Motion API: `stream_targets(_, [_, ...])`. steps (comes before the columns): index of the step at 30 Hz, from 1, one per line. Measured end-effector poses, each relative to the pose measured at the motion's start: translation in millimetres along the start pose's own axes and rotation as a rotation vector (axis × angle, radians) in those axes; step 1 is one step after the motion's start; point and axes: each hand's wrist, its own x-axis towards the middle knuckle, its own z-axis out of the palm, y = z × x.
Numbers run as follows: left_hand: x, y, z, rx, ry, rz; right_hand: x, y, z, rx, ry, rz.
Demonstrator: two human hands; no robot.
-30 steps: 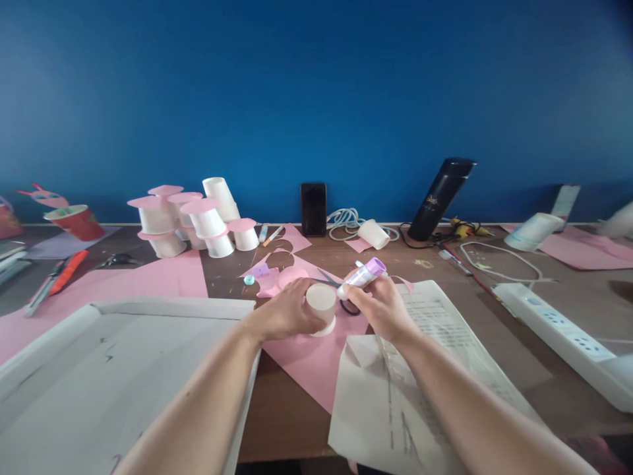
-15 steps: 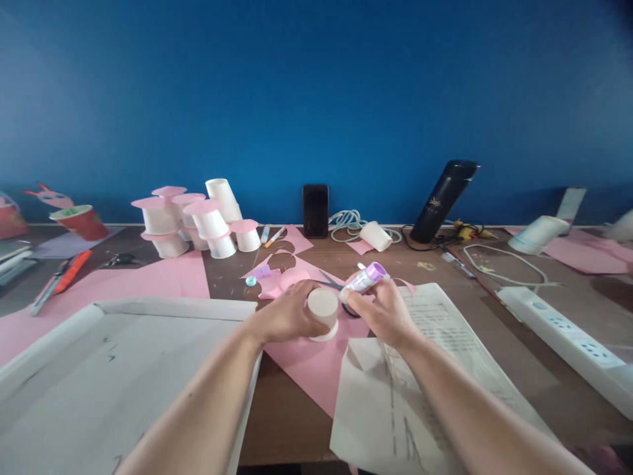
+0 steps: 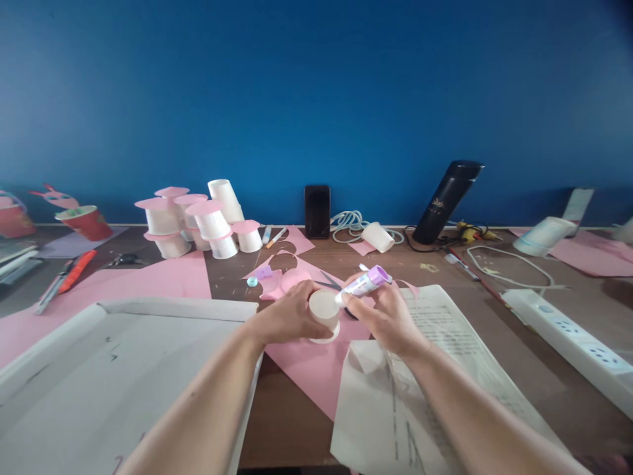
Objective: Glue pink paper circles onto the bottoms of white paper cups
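A white paper cup (image 3: 325, 310) stands upside down on pink paper (image 3: 316, 369), its base facing up. Wrapped round its left side is my left hand (image 3: 291, 313). My right hand (image 3: 388, 313) grips a purple and white glue stick (image 3: 366, 282), tilted with its white end down at the right edge of the cup's base; whether it touches is hard to tell. Behind the hands lie scissors (image 3: 330, 280), partly hidden by my right hand, among pink paper scraps (image 3: 297, 276). A small teal cap (image 3: 252, 282) rests to the left of the scraps.
Stacked white cups with pink paper discs (image 3: 212, 223) stand back left. A phone (image 3: 317, 211) and a black flask (image 3: 448, 201) lean at the blue wall. A power strip (image 3: 568, 330) lies right, a large white tray-like sheet (image 3: 123, 369) left, printed papers (image 3: 445, 330) under my right arm.
The glue stick has shifted slightly left, its lower end now closer to the cup's base. My left hand stays on the cup. The whole view has moved very slightly.
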Motion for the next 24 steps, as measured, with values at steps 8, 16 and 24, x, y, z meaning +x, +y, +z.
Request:
stream_targets(8, [0.0, -2.9, -1.9, 0.014, 0.016, 0.084, 2.0, 6.7, -1.4, 0.06, 0.049, 0.037])
stream_targets(16, [2.0, -2.4, 0.6, 0.025, 0.008, 0.057, 0.6, 4.4, -0.5, -0.026, -0.004, 0.008])
stream_targets(24, [2.2, -5.0, 0.0, -0.034, -0.044, 0.005, 2.9, 8.8, -2.7, 0.047, 0.068, 0.061])
